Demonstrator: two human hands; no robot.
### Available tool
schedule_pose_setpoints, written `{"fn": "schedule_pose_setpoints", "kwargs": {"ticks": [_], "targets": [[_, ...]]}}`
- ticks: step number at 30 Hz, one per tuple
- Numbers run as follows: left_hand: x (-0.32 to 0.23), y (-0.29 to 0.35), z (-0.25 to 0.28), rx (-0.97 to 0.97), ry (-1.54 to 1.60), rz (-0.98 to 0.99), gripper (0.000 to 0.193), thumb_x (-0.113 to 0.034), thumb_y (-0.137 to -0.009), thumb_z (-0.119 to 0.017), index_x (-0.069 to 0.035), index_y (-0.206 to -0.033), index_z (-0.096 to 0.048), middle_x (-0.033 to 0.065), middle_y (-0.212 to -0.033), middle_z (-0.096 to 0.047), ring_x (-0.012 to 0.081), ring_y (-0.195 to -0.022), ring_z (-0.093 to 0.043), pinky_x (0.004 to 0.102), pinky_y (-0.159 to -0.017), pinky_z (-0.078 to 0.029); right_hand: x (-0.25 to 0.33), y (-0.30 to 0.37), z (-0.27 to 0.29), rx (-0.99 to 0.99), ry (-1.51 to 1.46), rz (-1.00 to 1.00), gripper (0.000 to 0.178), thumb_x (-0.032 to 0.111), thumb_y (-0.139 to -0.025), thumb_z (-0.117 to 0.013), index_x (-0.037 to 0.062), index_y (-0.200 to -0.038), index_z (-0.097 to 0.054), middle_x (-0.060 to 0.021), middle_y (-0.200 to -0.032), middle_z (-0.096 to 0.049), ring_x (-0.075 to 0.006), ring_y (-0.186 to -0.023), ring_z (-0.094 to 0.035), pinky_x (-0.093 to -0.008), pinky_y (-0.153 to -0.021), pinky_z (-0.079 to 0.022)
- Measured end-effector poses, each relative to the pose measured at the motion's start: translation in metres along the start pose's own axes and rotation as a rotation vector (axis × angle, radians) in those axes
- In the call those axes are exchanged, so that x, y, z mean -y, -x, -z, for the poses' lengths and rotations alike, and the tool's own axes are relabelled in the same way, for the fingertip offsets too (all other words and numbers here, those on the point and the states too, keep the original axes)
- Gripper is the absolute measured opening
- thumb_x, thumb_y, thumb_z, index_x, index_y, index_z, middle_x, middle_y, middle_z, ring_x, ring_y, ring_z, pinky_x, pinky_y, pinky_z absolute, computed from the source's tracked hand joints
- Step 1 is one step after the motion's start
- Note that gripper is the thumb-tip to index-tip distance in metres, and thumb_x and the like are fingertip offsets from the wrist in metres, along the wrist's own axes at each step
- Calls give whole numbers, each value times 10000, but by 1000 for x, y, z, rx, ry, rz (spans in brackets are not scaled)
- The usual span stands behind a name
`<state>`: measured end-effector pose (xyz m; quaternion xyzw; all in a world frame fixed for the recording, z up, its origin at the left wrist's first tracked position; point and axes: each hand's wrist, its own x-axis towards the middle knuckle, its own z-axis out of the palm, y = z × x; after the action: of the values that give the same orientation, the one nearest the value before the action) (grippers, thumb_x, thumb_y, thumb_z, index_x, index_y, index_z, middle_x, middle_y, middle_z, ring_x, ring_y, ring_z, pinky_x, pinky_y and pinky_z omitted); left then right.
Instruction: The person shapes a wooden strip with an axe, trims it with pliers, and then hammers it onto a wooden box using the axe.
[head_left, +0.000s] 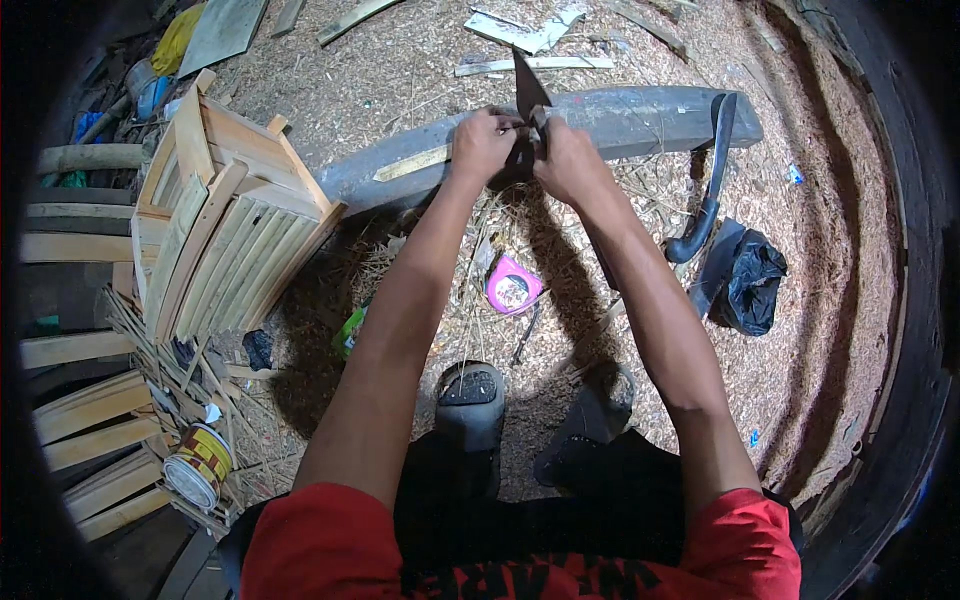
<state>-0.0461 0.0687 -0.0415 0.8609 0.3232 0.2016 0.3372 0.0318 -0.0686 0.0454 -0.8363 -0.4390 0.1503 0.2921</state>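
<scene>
Both my hands are over the grey wooden beam (pixel 640 115), close together. My right hand (pixel 568 160) is closed around a dark, pointed blade (pixel 531 88), its tip aimed away from me; whether it is a saw or a knife I cannot tell. Beside it, my left hand (pixel 482 145) has its fingers pinched together near the blade, on something too small to make out. A pale wood strip (pixel 412 164) lies on the beam left of that hand. Below my hands, a pink tape measure (pixel 512 286) rests on the littered ground.
A machete (pixel 716 165) with a black handle leans on the beam's right end, near a black plastic bag (pixel 755 285). At left stand stacked wooden slats (pixel 235 265) and a yellow-red bucket (pixel 200 465). Wood scraps (pixel 535 64) lie beyond the beam. My sandals (pixel 470 410) are below.
</scene>
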Motion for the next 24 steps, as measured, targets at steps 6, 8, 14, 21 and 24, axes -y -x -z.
{"fn": "schedule_pose_setpoints", "kwargs": {"ticks": [6, 8, 14, 21, 24], "targets": [[-10, 0, 5, 50, 30, 44, 206, -275, -794, -726, -140, -937, -785, 160, -969, -713, 350, -867, -689, 423, -794, -548, -1, 0, 5, 10, 29, 16, 351, 42, -779, -621, -148, -1058, -525, -381, -890, -640, -517, -908, -645, -542, -822, -532], [2, -1, 3, 29, 48, 20, 203, -273, -793, -729, -137, -933, -784, 158, -958, -717, 348, -863, -691, 422, -789, -550, 10, 0, 1, -10, 23, -13, 346, 43, -779, -622, -151, -1051, -532, -383, -891, -639, -517, -913, -643, -541, -821, -534], [3, 1, 6, -3, 27, -28, 206, -284, -778, -760, -139, -922, -784, 126, -952, -729, 336, -864, -695, 415, -783, -552, 14, 5, 3, 67, 33, -28, 338, 46, -767, -641, -142, -1029, -542, -380, -889, -639, -522, -921, -637, -540, -832, -532], [-3, 4, 6, 20, 63, 6, 208, -308, -804, -735, -144, -922, -785, 123, -995, -714, 335, -887, -686, 423, -810, -541, 1, 5, -11, 44, 57, -62, 320, 31, -756, -650, -137, -1006, -544, -375, -877, -640, -518, -916, -640, -539, -817, -530], [7, -4, 8, -8, -62, -67, 239, -346, -816, -723, -133, -907, -780, 138, -976, -694, 343, -883, -679, 442, -802, -533, 2, 2, -8, -28, 10, -18, 312, 30, -759, -643, -137, -1005, -547, -377, -877, -639, -523, -910, -638, -539, -813, -529]]}}
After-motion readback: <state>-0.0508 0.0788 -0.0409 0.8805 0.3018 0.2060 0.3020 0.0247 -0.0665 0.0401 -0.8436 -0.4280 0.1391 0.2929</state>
